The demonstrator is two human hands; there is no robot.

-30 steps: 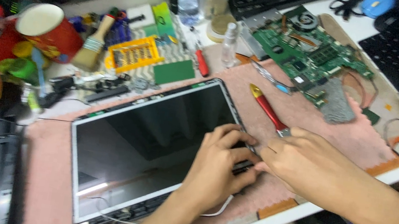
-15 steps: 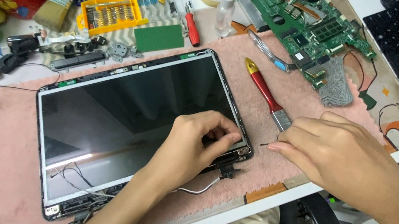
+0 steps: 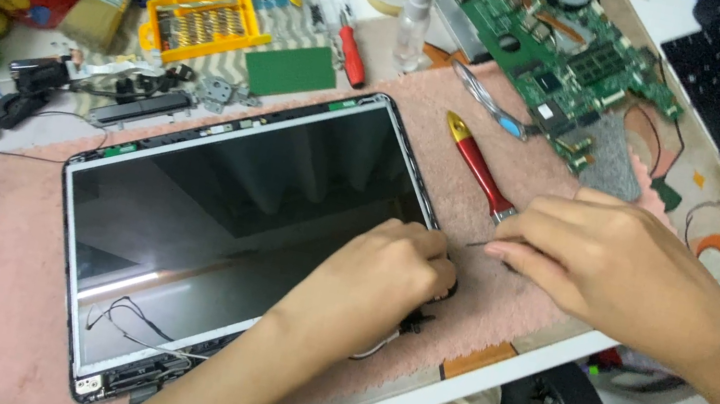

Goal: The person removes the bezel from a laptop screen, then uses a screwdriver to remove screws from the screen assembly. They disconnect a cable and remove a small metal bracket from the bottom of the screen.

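My left hand is curled down on the lower right corner of the screen, which lies flat on the pink mat on the desk. My right hand pinches a thin pin-like tool just beside that corner. If the pin slips, I could scratch the glass or nick the thin cables along the lower edge; pressing too hard could crack the panel.
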